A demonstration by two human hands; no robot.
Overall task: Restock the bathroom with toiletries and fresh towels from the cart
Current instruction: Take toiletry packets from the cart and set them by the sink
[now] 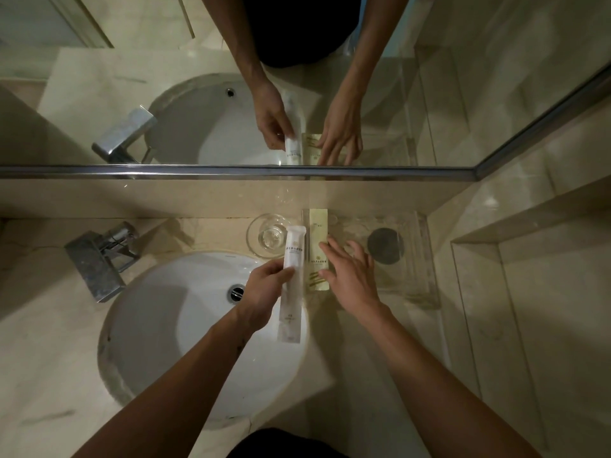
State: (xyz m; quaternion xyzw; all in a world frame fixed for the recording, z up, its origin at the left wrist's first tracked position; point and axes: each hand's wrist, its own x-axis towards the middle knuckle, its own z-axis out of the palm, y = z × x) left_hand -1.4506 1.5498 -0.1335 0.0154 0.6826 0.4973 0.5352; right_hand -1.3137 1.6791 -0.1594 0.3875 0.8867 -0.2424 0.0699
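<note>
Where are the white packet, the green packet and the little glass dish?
white packet (294,246): head view, on its printed upper half.
green packet (318,230): head view, on its bare upper part.
glass dish (264,235): head view, on its clear bowl.

The light is dim and warm, with a yellow-green cast over the stone surface (49,342). The white sink (185,325) is the brightest patch, and a soft grey shadow lies across its left part. Small glints sit on the tap (96,259) and along the mirror's metal strip (231,172). The wide lens bends straight lines toward the right edge, and the corners darken. Print on the white packet (292,256) is too soft to read.
</note>
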